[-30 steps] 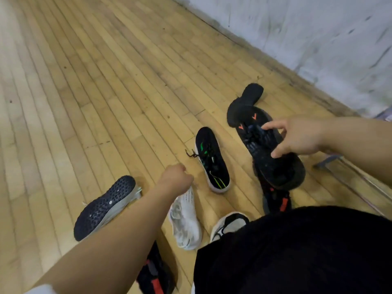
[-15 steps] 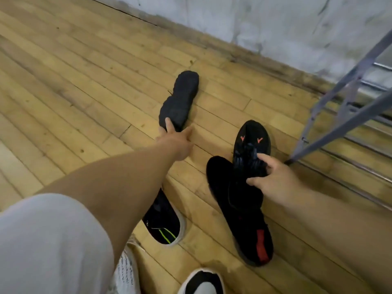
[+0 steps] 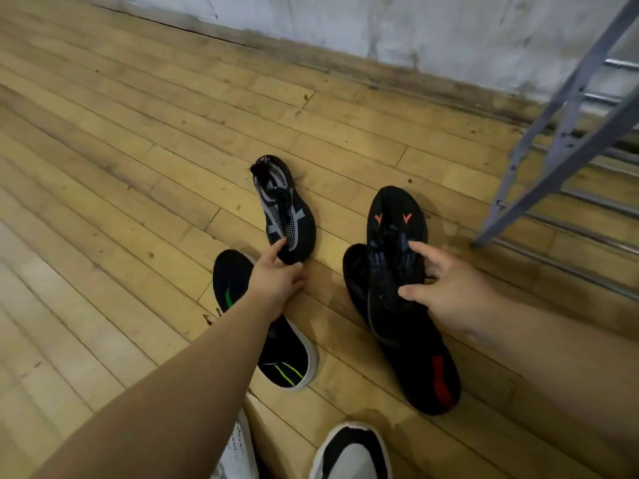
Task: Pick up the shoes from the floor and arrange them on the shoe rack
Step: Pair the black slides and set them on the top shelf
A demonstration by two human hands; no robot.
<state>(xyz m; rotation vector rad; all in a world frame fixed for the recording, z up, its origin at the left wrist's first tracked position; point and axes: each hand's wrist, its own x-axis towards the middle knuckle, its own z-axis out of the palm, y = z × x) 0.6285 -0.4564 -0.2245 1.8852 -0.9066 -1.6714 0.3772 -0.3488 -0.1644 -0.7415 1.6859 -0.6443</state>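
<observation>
My left hand (image 3: 278, 276) grips the near end of a black shoe with grey straps (image 3: 285, 210), which lies upper side up on the wooden floor. My right hand (image 3: 446, 288) holds a black shoe with orange marks (image 3: 394, 243) by its laced middle, above a second black shoe with a red patch (image 3: 428, 371) lying on the floor. The grey metal shoe rack (image 3: 567, 133) stands at the right against the wall, its lowest bars just above the floor.
A black shoe with green stripes and a white sole (image 3: 283, 354) lies under my left forearm. A white shoe (image 3: 238, 454) and a black-and-white shoe (image 3: 351, 451) sit at the bottom edge. A white wall (image 3: 380, 25) runs along the back.
The black grey-strapped shoe has turned from sole up to upper side up under my left hand. My right hand still holds the orange-marked shoe, and the view has moved closer.
</observation>
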